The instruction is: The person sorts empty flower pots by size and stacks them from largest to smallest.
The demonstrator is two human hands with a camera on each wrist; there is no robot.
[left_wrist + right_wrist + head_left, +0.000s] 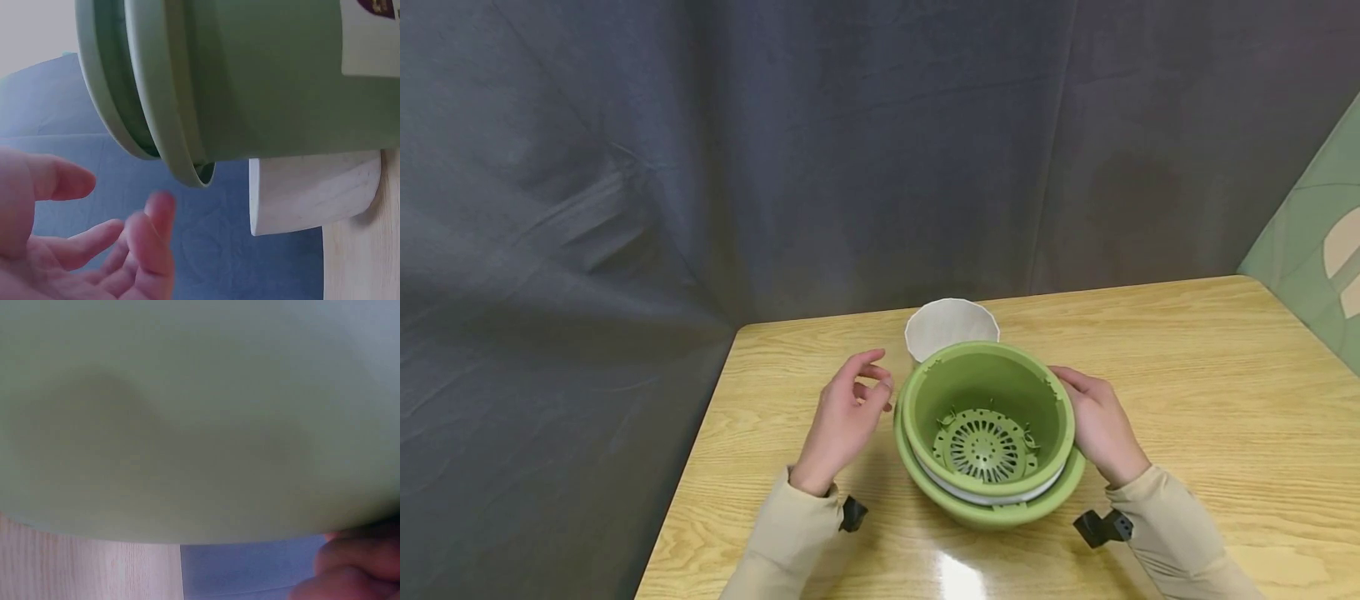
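A green plastic pot (987,398) with a perforated grid at its bottom sits nested in a wider green saucer (992,508), a white ring showing between them. My right hand (1096,425) lies against the pot's right rim, fingers along its side. My left hand (846,412) hovers just left of the pot, fingers relaxed and apart, holding nothing. The left wrist view shows the left hand (94,244) beside the pot's rim (169,112). Green wall (187,419) fills the right wrist view, with fingertips (356,569) at the lower right.
A white pot (951,327) stands right behind the green one. The wooden table (1210,400) stretches to the right; its left edge is near my left arm. A dark curtain hangs behind, and a green patterned panel (1315,250) stands at the far right.
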